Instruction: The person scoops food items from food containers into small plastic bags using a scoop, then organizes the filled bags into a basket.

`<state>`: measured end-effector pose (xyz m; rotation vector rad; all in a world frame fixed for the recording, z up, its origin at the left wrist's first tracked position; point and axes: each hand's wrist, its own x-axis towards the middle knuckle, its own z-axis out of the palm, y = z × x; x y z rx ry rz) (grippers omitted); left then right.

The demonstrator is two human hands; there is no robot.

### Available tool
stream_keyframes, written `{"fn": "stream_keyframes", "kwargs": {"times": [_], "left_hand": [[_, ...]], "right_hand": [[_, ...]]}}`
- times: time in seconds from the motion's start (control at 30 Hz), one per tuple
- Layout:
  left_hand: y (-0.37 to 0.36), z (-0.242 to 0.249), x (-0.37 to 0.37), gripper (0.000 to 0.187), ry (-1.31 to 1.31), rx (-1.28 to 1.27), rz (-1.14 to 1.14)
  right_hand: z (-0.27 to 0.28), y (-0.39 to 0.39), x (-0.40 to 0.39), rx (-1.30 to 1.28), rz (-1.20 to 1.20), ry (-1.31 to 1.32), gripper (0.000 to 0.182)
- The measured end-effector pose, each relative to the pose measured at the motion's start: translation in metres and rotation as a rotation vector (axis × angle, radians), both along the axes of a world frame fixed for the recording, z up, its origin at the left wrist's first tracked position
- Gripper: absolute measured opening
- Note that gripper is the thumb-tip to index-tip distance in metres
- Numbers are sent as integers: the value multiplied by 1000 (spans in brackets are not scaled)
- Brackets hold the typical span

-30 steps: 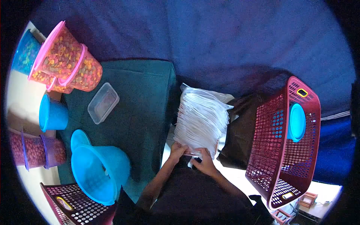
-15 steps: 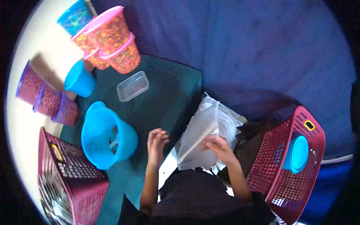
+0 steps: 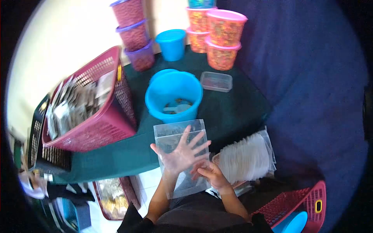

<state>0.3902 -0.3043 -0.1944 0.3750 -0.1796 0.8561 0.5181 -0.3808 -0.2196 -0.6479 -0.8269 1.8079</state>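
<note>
In the middle, a clear plastic zip bag point(image 3: 165, 136) is held up flat, with a seal line across its upper part. My right hand point(image 3: 211, 174) pinches the lower right part of it between thumb and fingers. Behind the bag, my left hand point(image 3: 180, 155) is spread wide, its fingers visible through the plastic; thumb and little finger stick out past the edges. Just beyond stands a blue bucket point(image 3: 155, 93) with a pale scoop point(image 3: 176, 109) and small dark bits at its bottom. A stack of clear bags point(image 3: 244, 157) lies right of my right hand.
A maroon basket point(image 3: 97, 128) full of filled packets stands left. Purple-lidded tubs point(image 3: 136, 39), a blue lidded tub point(image 3: 172, 48) and pink-lidded tubs point(image 3: 222, 58) line the back near a clear tray point(image 3: 217, 81). Another maroon basket point(image 3: 319, 194) is lower right.
The view has swung left. The bag has come from above the stack toward the blue bucket, and my left hand has moved behind it with fingers spread.
</note>
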Motion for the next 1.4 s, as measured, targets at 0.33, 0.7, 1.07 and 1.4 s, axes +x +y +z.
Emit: {"fn": "stream_keyframes", "kwargs": {"times": [0.33,0.7,1.07,1.4], "left_hand": [[-14,5,-70,120,40,24,212],[2,15,-135,132,441,498,251],[28,0,-186,137,226,666,121],[53,-11,-217,138,197,750,85]], "right_hand": [[-8,7,-57,-21,265,-153,18],[81,44,-80,802,-411,-1074,40],[105,80,-157,1141,-216,-1205,47],[77,95,-190,1145,-342,-1060,43]]}}
